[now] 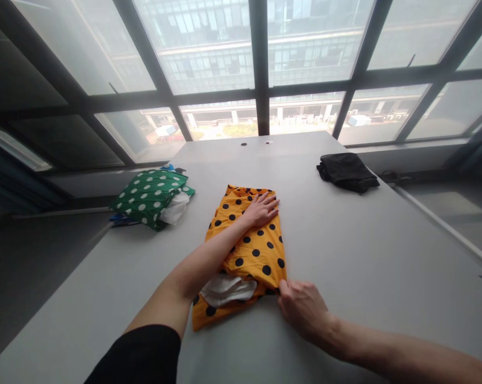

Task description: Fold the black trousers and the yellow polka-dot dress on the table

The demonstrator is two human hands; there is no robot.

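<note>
One orange garment [249, 245] with black polka dots lies folded at the centre of the frame on a grey desk [364, 245], its long axis running from the near edge toward the windows, leaning slightly right at the far end. A white lining [229, 289] shows at its near end. The left hand [262, 209] lies flat and open, palm down, on the garment's far end. The right hand [303, 308] pinches the near right corner between thumb and fingers. One green garment [151, 196] with white dots sits folded at the centre left, on top of something blue. One black folded cloth [347, 170] rests at the upper right.
</note>
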